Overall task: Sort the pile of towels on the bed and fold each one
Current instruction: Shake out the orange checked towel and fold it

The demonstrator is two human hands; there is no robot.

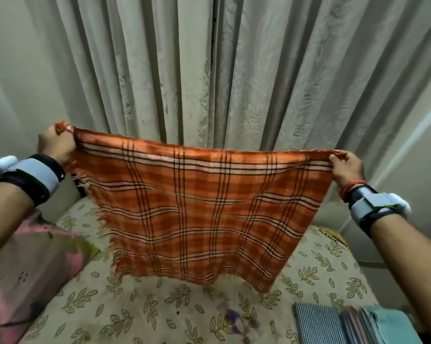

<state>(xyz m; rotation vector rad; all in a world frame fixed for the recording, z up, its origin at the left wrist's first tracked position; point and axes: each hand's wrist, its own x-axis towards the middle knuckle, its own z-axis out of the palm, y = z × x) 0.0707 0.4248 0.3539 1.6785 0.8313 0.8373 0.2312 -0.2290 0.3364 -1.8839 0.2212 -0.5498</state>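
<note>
While the left hand (pixel 57 145) grips its fringed top corner, fingers clenched round the cloth, the orange plaid towel (pixel 197 207) hangs spread above the bed (pixel 135 306) | long axis left-right, free edge down | right hand (pixel 346 167) pinches the opposite corner, likely tensioning it flat for folding | folded towels (pixel 346 324) lower right

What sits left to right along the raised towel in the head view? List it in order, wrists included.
left wristband → left hand, gripping a top corner → orange checked towel → right hand, gripping the other top corner → right wristband
</note>
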